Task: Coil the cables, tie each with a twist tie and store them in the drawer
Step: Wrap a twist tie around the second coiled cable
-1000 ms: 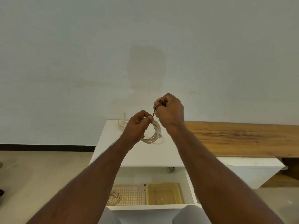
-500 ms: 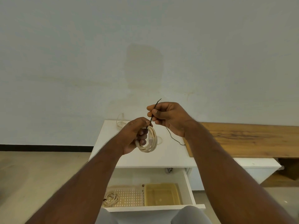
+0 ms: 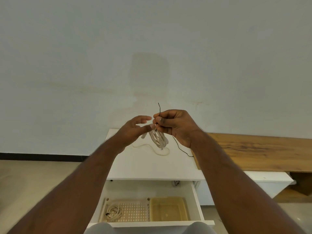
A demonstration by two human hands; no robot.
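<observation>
Up at chest height in the head view, the right hand (image 3: 175, 126) has its fingers curled in, pinching a thin black twist tie (image 3: 159, 108) between thumb and forefinger; one end of the tie pokes up above the knuckles, and the other end trails down past the heel of the palm to the white cabinet top (image 3: 152, 168). Hanging just beneath that hand's fingertips is the coiled cable (image 3: 159, 139), a pale cream bundle of several loops (whether the fingers also grip the coil itself or it hangs only from the tie, I cannot tell). Close beside it, the left hand (image 3: 135, 130) is spread, fingers straight and slightly blurred, its fingertips almost meeting the right hand's and holding nothing. Below both hands a loose cable (image 3: 158, 152) of the same colour lies in a slack curve on the cabinet top. To the right of the right wrist a wooden bench top (image 3: 261, 151) runs along the wall. Farther below the forearms, the drawer (image 3: 196, 198) stands pulled out, holding a perforated beige tray (image 3: 135, 211) with a tied coil (image 3: 114, 211) in its left end, and a translucent yellow tub (image 3: 168, 211) touching the tray on the right.
</observation>
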